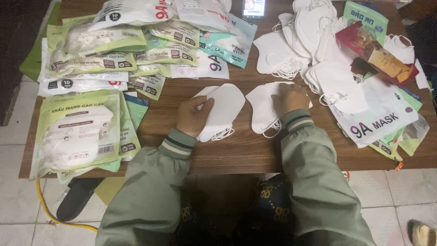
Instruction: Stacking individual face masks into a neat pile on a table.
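At the centre of the frame a small stack of folded white fabric face masks (223,111) is pinched along its left edge by the left hand (193,116), thumb on top and fingers curled beneath. Just to the right, a second flat pile of white masks (264,109) is pressed onto the brown wooden table (246,150) by the right hand (291,98), its fingers bent down on the pile; whether a mask is gripped there cannot be told. Judging from the layout, the work seems partly done: at the upper left and left, many sealed green-and-white plastic packets (77,130) are already filled with masks, while at the upper right a large loose heap of white masks (309,41) is left unpacked. At the right, flat white printed plastic bags (378,116) are seen, apparently empty, beside a red and gold foil pouch (378,52). A dark phone (253,9) is seen at the top edge.
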